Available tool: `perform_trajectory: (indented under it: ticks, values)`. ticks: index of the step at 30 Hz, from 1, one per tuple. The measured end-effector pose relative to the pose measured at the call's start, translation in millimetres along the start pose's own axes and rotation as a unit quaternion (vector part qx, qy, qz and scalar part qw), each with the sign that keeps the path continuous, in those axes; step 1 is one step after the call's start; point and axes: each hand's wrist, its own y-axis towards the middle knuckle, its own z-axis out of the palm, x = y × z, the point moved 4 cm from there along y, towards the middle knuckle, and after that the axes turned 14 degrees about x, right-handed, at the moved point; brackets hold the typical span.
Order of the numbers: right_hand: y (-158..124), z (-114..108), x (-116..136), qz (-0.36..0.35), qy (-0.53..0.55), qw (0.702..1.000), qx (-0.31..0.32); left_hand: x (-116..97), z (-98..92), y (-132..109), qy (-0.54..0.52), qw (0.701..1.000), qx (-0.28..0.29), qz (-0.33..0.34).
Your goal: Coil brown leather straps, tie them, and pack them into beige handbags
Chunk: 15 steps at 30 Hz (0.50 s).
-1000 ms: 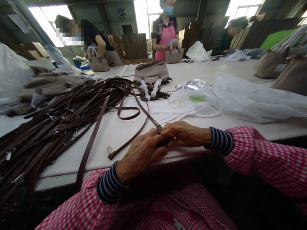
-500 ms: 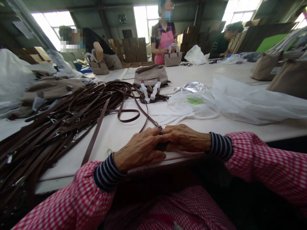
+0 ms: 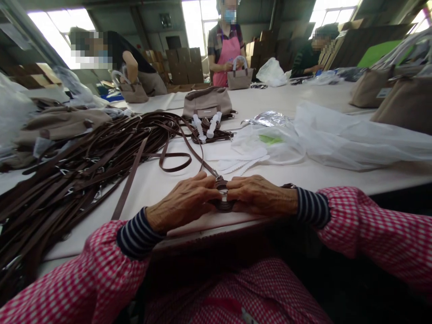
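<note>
Between my two hands, at the table's near edge, is a brown strap [image 3: 223, 206] coiled into a small round bundle with metal showing in its middle. My left hand [image 3: 189, 194] grips the coil from the left, fingers closed on it. From the right, my right hand [image 3: 258, 194] pinches the same coil. One length of strap runs from the coil away toward the large pile of brown straps [image 3: 111, 153] on the left. A short strap end with a clip [image 3: 288, 186] shows behind my right wrist. The undersides of my fingers are hidden.
Ahead lies a taupe handbag [image 3: 207, 101] beside coiled straps with white wrapping. White sheets and plastic bags [image 3: 337, 135] spread to the right, near more handbags [image 3: 401, 99]. Three people work across the white table [image 3: 297, 95], two holding bags.
My hands have drawn slightly apart and the coiled strap now shows between them, where fingers covered it before. The view has shifted slightly, and a strap end appears by my right wrist.
</note>
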Motion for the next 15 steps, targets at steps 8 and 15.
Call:
perform_trajectory:
  ticks: [8,15]
  values:
    - [-9,-2,-6,0.049,0.072,0.996,-0.003,-18,25.4,4,-0.133,0.985,-0.1,-0.05]
    - [-15,-20,-30,0.038,0.057,0.993,0.093,3,13.7,-6,-0.145,0.986,-0.066,0.038]
